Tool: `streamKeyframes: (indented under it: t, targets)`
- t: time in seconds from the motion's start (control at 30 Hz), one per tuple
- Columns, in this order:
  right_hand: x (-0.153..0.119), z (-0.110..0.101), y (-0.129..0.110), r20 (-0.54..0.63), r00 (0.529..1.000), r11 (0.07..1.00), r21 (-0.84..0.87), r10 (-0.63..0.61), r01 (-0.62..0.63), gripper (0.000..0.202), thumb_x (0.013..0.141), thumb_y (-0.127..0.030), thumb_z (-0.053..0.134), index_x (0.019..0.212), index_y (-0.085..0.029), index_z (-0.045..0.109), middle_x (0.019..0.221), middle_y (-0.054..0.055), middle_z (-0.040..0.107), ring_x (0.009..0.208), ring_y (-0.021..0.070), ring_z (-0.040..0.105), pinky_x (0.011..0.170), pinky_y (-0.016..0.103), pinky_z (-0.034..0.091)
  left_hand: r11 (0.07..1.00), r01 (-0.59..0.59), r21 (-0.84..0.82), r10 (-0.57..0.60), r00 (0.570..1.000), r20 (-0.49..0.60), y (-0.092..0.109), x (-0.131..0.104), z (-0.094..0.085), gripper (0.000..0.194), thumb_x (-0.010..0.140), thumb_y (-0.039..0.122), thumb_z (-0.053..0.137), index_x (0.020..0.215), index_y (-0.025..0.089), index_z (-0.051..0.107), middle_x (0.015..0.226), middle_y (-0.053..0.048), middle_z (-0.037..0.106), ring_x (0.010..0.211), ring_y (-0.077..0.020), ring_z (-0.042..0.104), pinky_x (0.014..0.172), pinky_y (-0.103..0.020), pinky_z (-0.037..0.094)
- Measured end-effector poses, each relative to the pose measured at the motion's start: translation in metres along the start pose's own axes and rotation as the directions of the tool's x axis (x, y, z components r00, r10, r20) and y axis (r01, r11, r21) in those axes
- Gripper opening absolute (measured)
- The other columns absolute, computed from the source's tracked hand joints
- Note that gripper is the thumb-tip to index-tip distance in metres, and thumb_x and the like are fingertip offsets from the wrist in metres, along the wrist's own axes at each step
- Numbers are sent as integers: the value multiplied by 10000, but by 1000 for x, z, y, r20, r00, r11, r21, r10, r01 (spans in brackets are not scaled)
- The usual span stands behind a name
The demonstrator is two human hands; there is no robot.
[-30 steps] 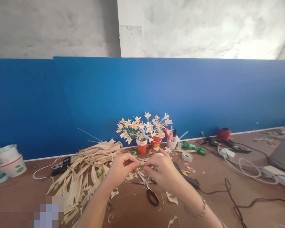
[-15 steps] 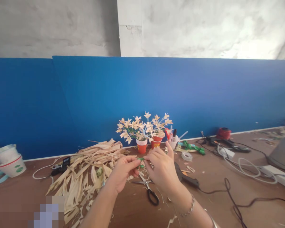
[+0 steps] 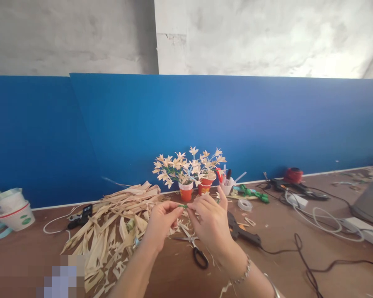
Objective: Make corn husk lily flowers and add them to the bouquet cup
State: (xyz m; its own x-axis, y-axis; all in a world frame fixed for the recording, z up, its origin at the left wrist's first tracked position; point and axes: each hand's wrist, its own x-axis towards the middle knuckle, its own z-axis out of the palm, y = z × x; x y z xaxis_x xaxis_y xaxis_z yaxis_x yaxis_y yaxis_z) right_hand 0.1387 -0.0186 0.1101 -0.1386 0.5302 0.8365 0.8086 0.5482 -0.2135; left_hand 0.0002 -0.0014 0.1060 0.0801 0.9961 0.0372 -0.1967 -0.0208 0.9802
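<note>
The thin green piece (image 3: 182, 206) is held up between the two hands, above the bench (image 3: 282, 256) and short of the red cup (image 3: 185, 193) near its back edge. It is probably very light and pliable, easily bent or creased, though too small here to tell what it is made of. Its ends look the best place to take hold, with a gentle fingertip pinch. The left hand (image 3: 161, 219) has thumb and finger closed on one end; the right hand (image 3: 211, 217) pinches the other, one finger raised clear. Neither grip shows a gap. Scissors (image 3: 193, 243) lie below, between pale dry strips (image 3: 112, 231) and a black gun-shaped tool (image 3: 248, 236).
</note>
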Motion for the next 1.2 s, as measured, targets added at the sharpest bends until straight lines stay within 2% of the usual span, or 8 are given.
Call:
streamKeyframes:
  t: [0.17,0.3,0.4,0.5,0.67,0.77,0.97,1.2]
  targets:
    - [1,-2,3,97,991,987,119,95,-106,150,801,-198,559,676,-221,640,654,-22,661,690,144,593,1052,477,114,998,-52,27,52,999,-14,2,1,-2,220,560,312,741,659,132,664,469,46,527,395,-56,403,408,-188,301]
    - [3,-6,4,306,922,912,258,236,-319,137,771,-235,593,648,-213,648,649,-23,660,666,151,587,990,445,246,996,-80,33,79,996,46,-1,2,-3,209,573,317,739,630,141,642,489,48,531,406,-57,426,425,-188,326]
    - [8,-11,13,492,834,838,320,252,-442,211,794,-286,551,635,-191,653,649,-12,658,645,151,578,763,311,414,991,-105,77,98,991,91,-4,2,-5,199,613,323,716,628,146,627,481,49,523,425,-67,446,449,-192,347]
    - [12,-18,39,522,810,818,322,266,-476,323,860,-347,427,744,-176,675,715,9,661,661,146,570,595,238,401,988,-105,117,97,993,65,-6,6,-9,206,631,334,704,643,147,620,458,44,520,424,-75,447,438,-191,330]
    - [7,-16,100,404,697,804,-249,592,-539,300,802,-321,469,619,-167,651,557,26,596,533,146,516,489,240,303,985,-86,150,86,996,11,-9,13,-16,218,617,338,702,615,147,598,449,46,507,414,-74,443,429,-186,309]
    - [-5,4,118,443,624,763,-433,644,-480,236,765,-245,499,595,-169,644,624,59,646,580,167,565,504,247,301,983,-57,174,60,998,-8,-11,15,-16,223,626,345,685,599,150,581,424,50,487,400,-71,417,419,-187,288]
    - [-28,51,111,452,645,783,-437,616,-442,205,796,-167,474,879,-145,660,874,113,698,840,210,631,656,254,374,987,-13,158,17,1000,-25,-13,13,-13,242,603,364,686,571,158,564,416,55,478,387,-67,390,417,-190,272]
    - [-36,61,110,416,669,774,-474,616,-419,210,850,-178,423,900,-161,627,886,113,692,862,217,632,680,269,381,986,4,164,-3,1000,-7,-11,12,-12,238,603,364,685,583,157,570,421,51,489,391,-66,397,411,-183,265]
